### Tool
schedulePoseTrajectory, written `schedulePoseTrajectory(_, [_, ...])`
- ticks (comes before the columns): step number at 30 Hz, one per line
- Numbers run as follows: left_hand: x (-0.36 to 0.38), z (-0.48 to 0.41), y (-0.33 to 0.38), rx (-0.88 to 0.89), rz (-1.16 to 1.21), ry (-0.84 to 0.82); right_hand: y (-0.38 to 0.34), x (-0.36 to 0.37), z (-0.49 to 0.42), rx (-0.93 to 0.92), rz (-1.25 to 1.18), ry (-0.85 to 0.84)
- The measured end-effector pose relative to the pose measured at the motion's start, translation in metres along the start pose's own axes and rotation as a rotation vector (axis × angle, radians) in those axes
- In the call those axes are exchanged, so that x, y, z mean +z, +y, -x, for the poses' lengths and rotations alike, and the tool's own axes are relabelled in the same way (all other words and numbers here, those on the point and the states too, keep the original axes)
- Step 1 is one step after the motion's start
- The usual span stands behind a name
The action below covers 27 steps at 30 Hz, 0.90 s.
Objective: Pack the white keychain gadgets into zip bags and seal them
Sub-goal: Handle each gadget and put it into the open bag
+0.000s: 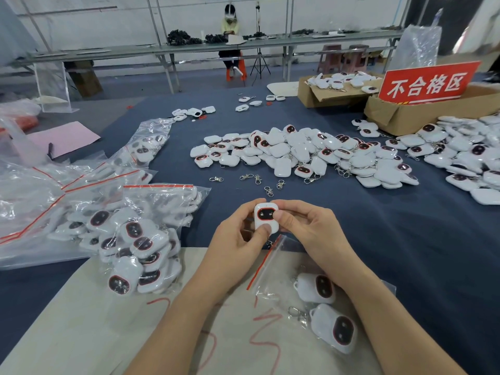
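One white keychain gadget (266, 217) with a dark, red-rimmed button panel is held upright between both hands above the table's near centre. My left hand (236, 239) grips its left side with the thumb on its lower face. My right hand (305, 228) pinches its right edge, thumb on the panel. Under my right wrist lies a clear zip bag (273, 269) with a red seal strip, holding two gadgets (316, 289). A big loose heap of gadgets (303, 155) lies further back.
Filled zip bags (140, 250) and a stack of bags (54, 185) lie at the left. Loose metal clasps (259, 180) are scattered ahead. Cardboard boxes (335, 90) and a red sign (427, 82) stand at the back right. A beige sheet (108, 320) covers the near table.
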<state>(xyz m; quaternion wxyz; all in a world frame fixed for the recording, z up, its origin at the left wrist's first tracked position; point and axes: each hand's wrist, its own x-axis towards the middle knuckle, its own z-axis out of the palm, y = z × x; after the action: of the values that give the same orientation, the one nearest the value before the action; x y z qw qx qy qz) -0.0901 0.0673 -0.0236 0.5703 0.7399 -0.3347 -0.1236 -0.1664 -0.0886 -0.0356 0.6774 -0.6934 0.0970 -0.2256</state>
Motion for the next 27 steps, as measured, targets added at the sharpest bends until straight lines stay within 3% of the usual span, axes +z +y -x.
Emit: schedulePoseTrajectory(27, [-0.0019,-0.0044,-0.0066,0.035,0.168,0.013,0.0009,-0.0004,-0.0001,-0.005,0.059,-0.026])
